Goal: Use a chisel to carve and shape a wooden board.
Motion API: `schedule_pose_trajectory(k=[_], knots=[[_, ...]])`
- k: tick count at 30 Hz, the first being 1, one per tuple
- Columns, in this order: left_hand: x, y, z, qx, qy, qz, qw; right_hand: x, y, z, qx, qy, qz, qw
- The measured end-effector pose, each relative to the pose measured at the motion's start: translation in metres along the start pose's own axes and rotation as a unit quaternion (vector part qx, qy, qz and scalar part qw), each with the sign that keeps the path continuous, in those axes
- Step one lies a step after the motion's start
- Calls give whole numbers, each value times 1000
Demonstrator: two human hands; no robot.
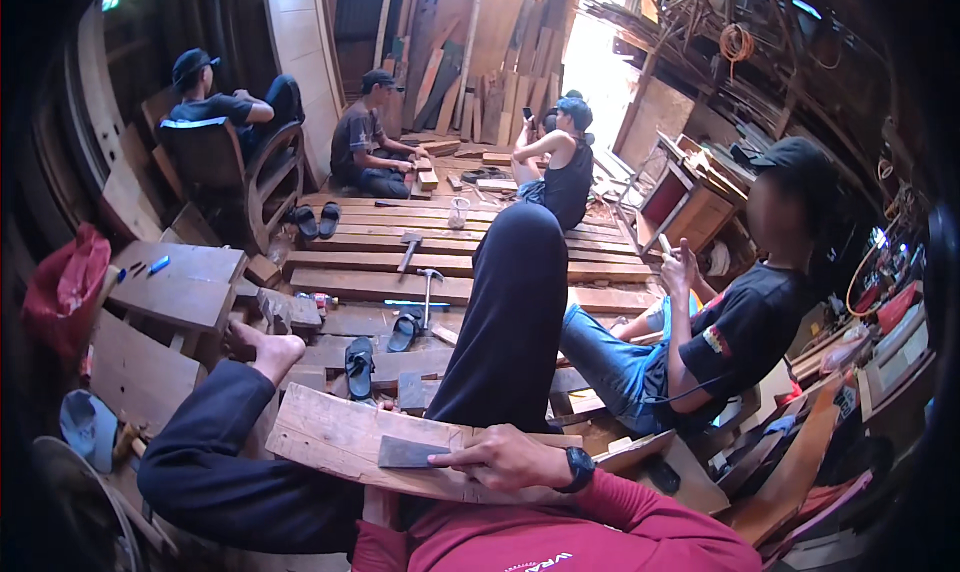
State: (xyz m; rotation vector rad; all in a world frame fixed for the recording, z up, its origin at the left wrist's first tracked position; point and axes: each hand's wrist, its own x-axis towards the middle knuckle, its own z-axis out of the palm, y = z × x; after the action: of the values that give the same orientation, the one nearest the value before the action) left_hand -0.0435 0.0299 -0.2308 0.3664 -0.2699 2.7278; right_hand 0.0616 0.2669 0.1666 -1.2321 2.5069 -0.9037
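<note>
Head view, looking down over the person's own lap in a wood workshop. A rough board [340, 442] lies across the person's raised knees, its left end near the bare foot [268, 350] and its right end under the wrist. The right hand [505, 459] comes in from the right in a red sleeve, a black watch [580, 468] on the wrist. It rests on the board's upper face with fingers stretched out flat toward the left, pressing on a small dark grey scraper [405, 454] that lies flat on the wood near the board's near edge. The fingertips touch the scraper's right end; whether they grip it or only press it down cannot be told. The left hand is out of sight, so its state cannot be told.

Past the board, a plank floor [370, 284] carries two hammers [410, 249], one lying near the middle of the planks and the other just beyond a pair of black sandals [360, 364]. A second pair of sandals [318, 219] lies at the far left edge of the planks, beside a wooden armchair [235, 177]. On the right a person in a black shirt [745, 332] sits just beside the board's right end, hand raised. Three more people sit farther back among stacked timber.
</note>
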Motion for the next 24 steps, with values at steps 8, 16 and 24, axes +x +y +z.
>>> schedule_pose_trajectory(k=[8, 16, 24], knots=[[-1, -18, -20, -112, 125, -120, 978, -39, 10, -50, -24, -25, 16, 999], [-2, -31, 103, -13, 109, -49, 993, 8, 5, -27, 15, -28, -37, 999], [-2, -35, 107, 11, 122, -19, 992, 8, 12, -31, 31, -60, 16, 998]])
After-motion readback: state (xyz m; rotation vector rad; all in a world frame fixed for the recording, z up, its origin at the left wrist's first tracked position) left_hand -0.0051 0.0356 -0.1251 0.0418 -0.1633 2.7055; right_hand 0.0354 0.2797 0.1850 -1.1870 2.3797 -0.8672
